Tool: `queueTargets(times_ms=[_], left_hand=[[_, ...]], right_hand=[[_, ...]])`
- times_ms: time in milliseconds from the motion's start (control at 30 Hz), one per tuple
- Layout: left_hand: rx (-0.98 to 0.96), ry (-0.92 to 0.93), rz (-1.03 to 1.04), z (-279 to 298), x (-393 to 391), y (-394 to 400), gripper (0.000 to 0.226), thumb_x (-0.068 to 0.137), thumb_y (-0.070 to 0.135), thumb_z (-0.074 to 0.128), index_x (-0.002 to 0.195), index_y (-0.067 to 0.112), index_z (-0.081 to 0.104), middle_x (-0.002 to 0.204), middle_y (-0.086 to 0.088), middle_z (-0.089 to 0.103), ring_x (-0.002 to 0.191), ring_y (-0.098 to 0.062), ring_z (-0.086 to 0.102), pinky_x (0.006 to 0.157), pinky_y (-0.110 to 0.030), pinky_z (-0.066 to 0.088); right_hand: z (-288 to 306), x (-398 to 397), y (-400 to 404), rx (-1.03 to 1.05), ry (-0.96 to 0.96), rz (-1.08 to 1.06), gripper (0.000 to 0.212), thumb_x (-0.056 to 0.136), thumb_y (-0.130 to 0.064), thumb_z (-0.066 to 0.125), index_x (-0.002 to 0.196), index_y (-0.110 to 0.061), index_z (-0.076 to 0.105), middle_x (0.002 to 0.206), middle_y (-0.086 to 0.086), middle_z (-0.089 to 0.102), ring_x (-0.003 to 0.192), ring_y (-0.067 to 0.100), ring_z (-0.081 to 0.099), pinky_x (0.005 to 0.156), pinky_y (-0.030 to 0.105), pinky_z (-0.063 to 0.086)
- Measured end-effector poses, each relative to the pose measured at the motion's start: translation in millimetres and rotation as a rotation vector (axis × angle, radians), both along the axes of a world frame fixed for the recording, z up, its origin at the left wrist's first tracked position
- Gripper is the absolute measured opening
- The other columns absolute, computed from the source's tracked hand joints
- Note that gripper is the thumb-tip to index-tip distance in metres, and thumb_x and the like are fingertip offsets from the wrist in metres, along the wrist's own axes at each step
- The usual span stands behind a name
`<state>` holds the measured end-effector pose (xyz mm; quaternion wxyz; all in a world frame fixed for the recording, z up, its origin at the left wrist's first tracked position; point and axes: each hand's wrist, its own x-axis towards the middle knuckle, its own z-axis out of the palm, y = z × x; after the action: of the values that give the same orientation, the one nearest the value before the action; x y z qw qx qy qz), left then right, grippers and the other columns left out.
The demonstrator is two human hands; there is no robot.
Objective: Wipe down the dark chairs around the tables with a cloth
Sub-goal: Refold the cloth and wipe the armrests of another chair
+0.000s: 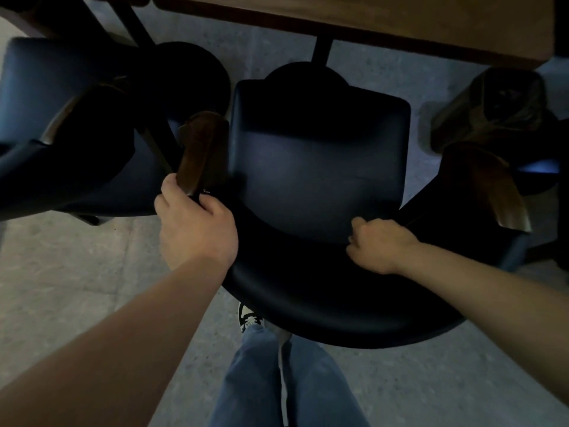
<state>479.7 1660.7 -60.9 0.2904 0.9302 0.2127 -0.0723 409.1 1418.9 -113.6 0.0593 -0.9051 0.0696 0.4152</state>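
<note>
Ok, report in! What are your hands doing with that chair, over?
Left hand grips the wooden armrest. Right hand curled on the dark chair backrest; no cloth visible. Table close ahead, another chair alongside.

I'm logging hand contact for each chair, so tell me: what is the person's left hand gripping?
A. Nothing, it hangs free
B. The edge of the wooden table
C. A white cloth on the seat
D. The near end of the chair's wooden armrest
D: the left hand has its fingers curled round the near end of the brown wooden armrest of the dark chair, well short of the table.
</note>
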Motion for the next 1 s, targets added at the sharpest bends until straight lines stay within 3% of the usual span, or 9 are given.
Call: queueTargets(times_ms=[133,233,367,500,600,700,800,900,1000], left_hand=[[-0.004,-0.017,-0.012,0.6,-0.7,-0.2,0.047,0.096,0.025,0.043,0.142,0.016,0.035,0.134,-0.009,0.044,0.108,-0.029,0.052,0.079,-0.033,0.033],[0.003,-0.018,-0.006,-0.6,-0.8,0.0,0.047,0.096,0.025,0.044,0.142,0.016,0.035,0.134,-0.008,0.044,0.107,-0.029,0.052,0.079,-0.033,0.033],[0.007,-0.007,-0.008,-0.9,-0.7,0.7,0.047,0.097,0.027,0.042,0.142,0.018,0.033,0.136,-0.007,0.043,0.106,-0.029,0.053,0.077,-0.034,0.034],[0.009,-0.002,-0.006,-1.9,-0.2,0.1,0.046,0.096,0.026,0.042,0.141,0.018,0.034,0.137,-0.007,0.042,0.107,-0.031,0.054,0.077,-0.035,0.034],[0.009,-0.007,0.000,-1.1,0.0,0.1,0.046,0.096,0.025,0.043,0.141,0.017,0.035,0.136,-0.008,0.043,0.109,-0.032,0.053,0.079,-0.034,0.034],[0.001,-0.010,-0.002,-0.1,-0.3,0.1,0.045,0.096,0.024,0.044,0.140,0.016,0.036,0.134,-0.009,0.044,0.108,-0.032,0.053,0.079,-0.033,0.033],[-0.005,-0.010,-0.002,0.4,-0.3,0.3,0.045,0.096,0.024,0.044,0.140,0.017,0.036,0.134,-0.009,0.044,0.107,-0.031,0.053,0.079,-0.034,0.034],[-0.008,-0.007,-0.003,0.7,0.0,-0.4,0.046,0.096,0.025,0.043,0.140,0.017,0.036,0.133,-0.008,0.045,0.108,-0.029,0.052,0.079,-0.033,0.033],[0.001,-0.013,-0.005,1.3,-0.2,-1.1,0.045,0.096,0.025,0.043,0.140,0.017,0.037,0.132,-0.008,0.045,0.108,-0.029,0.052,0.079,-0.034,0.033]], right_hand=[[14.2,5.2,22.1,0.168,-0.016,-0.142,0.029,0.093,-0.043,0.040,0.100,-0.014,0.042,0.112,0.018,0.060,0.097,0.035,0.058,0.073,0.034,0.044],[19.1,18.1,60.6,0.329,-0.086,-0.131,0.025,0.092,-0.036,0.043,0.101,-0.012,0.042,0.115,0.020,0.060,0.101,0.036,0.059,0.079,0.035,0.046],[16.7,26.0,94.5,0.435,-0.131,-0.106,0.015,0.091,-0.028,0.042,0.100,-0.015,0.041,0.115,0.012,0.058,0.101,0.034,0.057,0.075,0.032,0.038],[10.4,9.9,58.3,0.317,-0.089,0.007,0.018,0.094,-0.033,0.040,0.096,-0.016,0.035,0.117,0.016,0.059,0.102,0.036,0.058,0.074,0.031,0.037],[10.8,3.8,12.3,0.134,0.029,0.089,0.029,0.090,-0.039,0.050,0.096,-0.015,0.035,0.119,0.018,0.058,0.104,0.037,0.059,0.073,0.031,0.039],[14.7,11.9,-34.6,-0.081,0.129,0.133,0.040,0.087,-0.041,0.058,0.108,-0.011,0.042,0.121,0.016,0.057,0.104,0.035,0.058,0.072,0.031,0.040],[13.7,18.7,-47.9,-0.199,0.187,0.103,0.040,0.089,-0.034,0.055,0.118,-0.009,0.043,0.119,0.012,0.056,0.091,0.028,0.054,0.069,0.031,0.041],[9.5,20.9,-32.0,-0.246,0.236,0.027,0.034,0.088,-0.024,0.050,0.118,-0.007,0.051,0.119,0.011,0.057,0.095,0.027,0.057,0.071,0.031,0.045],[5.5,23.0,-8.5,-0.088,0.263,0.003,0.023,0.087,-0.015,0.053,0.102,-0.003,0.065,0.109,0.014,0.063,0.087,0.027,0.059,0.078,0.032,0.053]])
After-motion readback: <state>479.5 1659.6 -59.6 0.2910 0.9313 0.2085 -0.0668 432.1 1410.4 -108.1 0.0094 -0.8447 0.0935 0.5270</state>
